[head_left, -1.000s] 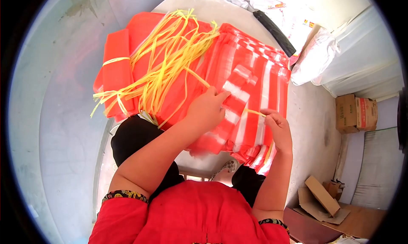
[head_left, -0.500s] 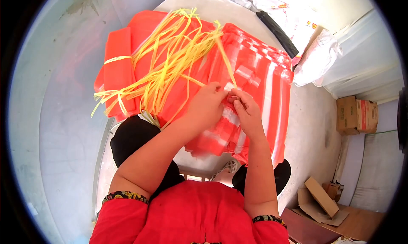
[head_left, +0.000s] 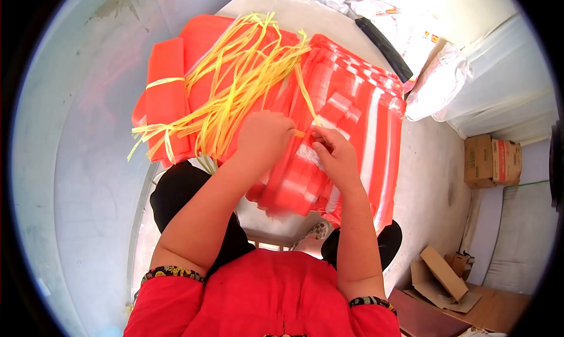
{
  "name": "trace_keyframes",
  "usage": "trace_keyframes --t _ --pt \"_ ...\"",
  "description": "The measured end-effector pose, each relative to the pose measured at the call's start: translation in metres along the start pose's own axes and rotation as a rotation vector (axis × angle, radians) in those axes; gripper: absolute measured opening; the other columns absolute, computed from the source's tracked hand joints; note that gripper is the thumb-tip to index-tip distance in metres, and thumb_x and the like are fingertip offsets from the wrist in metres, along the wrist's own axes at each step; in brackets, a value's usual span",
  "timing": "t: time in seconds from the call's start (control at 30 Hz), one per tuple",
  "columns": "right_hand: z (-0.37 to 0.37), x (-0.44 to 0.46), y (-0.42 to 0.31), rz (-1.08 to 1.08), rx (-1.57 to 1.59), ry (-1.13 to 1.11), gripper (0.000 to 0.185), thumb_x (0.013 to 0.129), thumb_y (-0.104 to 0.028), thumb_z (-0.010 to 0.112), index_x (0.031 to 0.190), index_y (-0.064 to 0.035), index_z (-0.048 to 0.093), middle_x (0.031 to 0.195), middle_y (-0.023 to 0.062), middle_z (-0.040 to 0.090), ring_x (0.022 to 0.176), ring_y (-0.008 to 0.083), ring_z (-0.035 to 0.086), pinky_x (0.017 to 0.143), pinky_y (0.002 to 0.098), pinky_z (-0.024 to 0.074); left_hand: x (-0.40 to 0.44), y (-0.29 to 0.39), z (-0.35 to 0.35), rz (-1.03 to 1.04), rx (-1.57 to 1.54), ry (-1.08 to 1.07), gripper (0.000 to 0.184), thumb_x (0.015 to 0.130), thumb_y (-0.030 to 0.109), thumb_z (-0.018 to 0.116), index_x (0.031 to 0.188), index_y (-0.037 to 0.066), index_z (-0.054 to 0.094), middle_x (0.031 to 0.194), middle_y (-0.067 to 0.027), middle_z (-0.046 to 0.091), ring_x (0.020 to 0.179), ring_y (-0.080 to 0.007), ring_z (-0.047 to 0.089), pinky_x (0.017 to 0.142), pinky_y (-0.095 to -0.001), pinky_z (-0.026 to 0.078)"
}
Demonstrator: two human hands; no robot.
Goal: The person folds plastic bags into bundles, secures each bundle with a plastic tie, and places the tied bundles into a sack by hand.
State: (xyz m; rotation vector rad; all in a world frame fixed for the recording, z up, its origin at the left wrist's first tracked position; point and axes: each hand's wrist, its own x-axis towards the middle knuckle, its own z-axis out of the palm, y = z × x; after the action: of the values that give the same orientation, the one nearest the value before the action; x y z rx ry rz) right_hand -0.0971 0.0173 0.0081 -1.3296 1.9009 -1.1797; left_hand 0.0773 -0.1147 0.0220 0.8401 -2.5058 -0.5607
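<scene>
My left hand [head_left: 265,138] is closed, with the end of a yellow strip showing at its fingertips. My right hand [head_left: 336,155] pinches a yellow strip [head_left: 306,96] that runs up toward a loose heap of yellow strips [head_left: 235,81]. Both hands are over a stack of red plastic bags with white stripes [head_left: 370,125]. A folded red bundle [head_left: 166,96], banded with yellow strips, lies at the left on more red plastic [head_left: 202,31]. What lies between and beneath my fingers is partly hidden.
A black roll [head_left: 383,48] and white sacks [head_left: 437,81] lie beyond the stack. Cardboard boxes [head_left: 479,159] stand at the right, with opened cardboard [head_left: 446,278] lower down. My knees [head_left: 185,196] are under the near edge of the red plastic.
My left hand has moved left, away from my right hand, so a short piece of yellow strip shows between them. My right hand has barely shifted.
</scene>
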Motion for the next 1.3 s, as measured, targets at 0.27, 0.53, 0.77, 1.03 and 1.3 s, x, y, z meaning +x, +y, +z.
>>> trace_keyframes --t 0.27,0.53,0.77,1.03,1.3 --pt "0.005 0.000 0.001 -0.106 -0.198 0.052 0.031 0.098 -0.015 0.069 0.128 -0.0057 0.070 0.118 0.0116 0.071 0.106 0.0244 0.069 0.093 0.0346 0.0547 0.003 0.017 -0.006 0.038 -0.947 -0.312 0.021 0.099 0.008 0.066 0.116 0.002 0.077 0.107 -0.0088 0.077 0.096 -0.0138 0.070 0.086 -0.0317 0.055" --pt "0.006 0.000 0.007 0.085 0.045 0.089 0.026 0.105 -0.023 0.059 0.120 -0.0056 0.070 0.109 0.0168 0.073 0.103 0.0296 0.071 0.090 0.0388 0.0538 0.009 0.022 0.027 0.105 -0.680 0.000 0.031 0.098 0.002 0.060 0.127 0.003 0.068 0.112 -0.0151 0.070 0.105 -0.0266 0.069 0.094 -0.0379 0.055" --pt "0.005 -0.004 -0.001 0.030 0.201 0.152 0.014 0.102 -0.005 0.064 0.115 -0.0022 0.065 0.106 0.0074 0.069 0.099 0.0156 0.066 0.087 0.0324 0.0536 0.015 0.020 0.044 0.125 -0.395 0.074 0.010 0.091 0.011 0.067 0.093 0.002 0.071 0.091 -0.0158 0.064 0.088 -0.0381 0.065 0.076 -0.0487 0.053" --pt "-0.005 -0.011 -0.008 -0.438 -0.654 0.377 0.033 0.083 0.007 0.068 0.115 -0.0021 0.069 0.105 0.0162 0.067 0.098 0.0345 0.066 0.084 0.0404 0.0558 0.013 0.035 0.034 0.202 -0.299 0.088 0.010 0.089 0.011 0.068 0.090 0.002 0.069 0.090 -0.0159 0.061 0.087 -0.0360 0.064 0.077 -0.0476 0.053" --pt "-0.020 -0.009 0.014 -0.178 -0.276 0.141 0.016 0.088 0.004 0.068 0.103 0.0000 0.074 0.097 0.0092 0.068 0.093 0.0225 0.066 0.079 0.0333 0.0528 0.013 0.030 0.036 0.208 -0.419 0.082 0.007 0.091 0.008 0.068 0.091 0.001 0.069 0.090 -0.0165 0.059 0.087 -0.0372 0.063 0.076 -0.0475 0.052"
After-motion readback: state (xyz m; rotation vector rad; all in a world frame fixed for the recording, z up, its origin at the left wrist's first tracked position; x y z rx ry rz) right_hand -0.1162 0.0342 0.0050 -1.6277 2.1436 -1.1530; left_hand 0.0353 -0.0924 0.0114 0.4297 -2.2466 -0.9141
